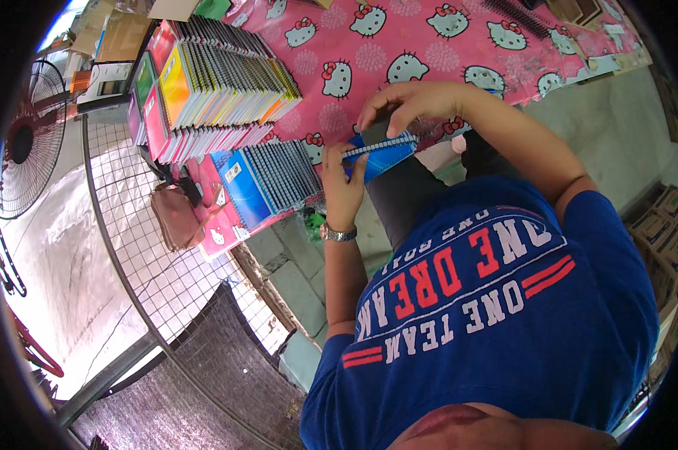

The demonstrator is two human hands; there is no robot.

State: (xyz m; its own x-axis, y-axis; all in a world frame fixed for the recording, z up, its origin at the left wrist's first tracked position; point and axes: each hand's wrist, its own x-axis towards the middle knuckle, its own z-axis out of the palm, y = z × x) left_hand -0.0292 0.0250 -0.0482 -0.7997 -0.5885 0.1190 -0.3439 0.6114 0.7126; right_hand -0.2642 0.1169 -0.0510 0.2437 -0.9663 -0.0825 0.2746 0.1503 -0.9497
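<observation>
Holding a blue notebook (389,156): left fingers (332,158) clamped, right fingers (399,121) seemingly pinching it too.

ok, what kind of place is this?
Probably a small makeshift notebook workshop or stockroom: stacked spiral notebooks on a pink-covered table, and a blue spiral notebook held near its edge.
</observation>
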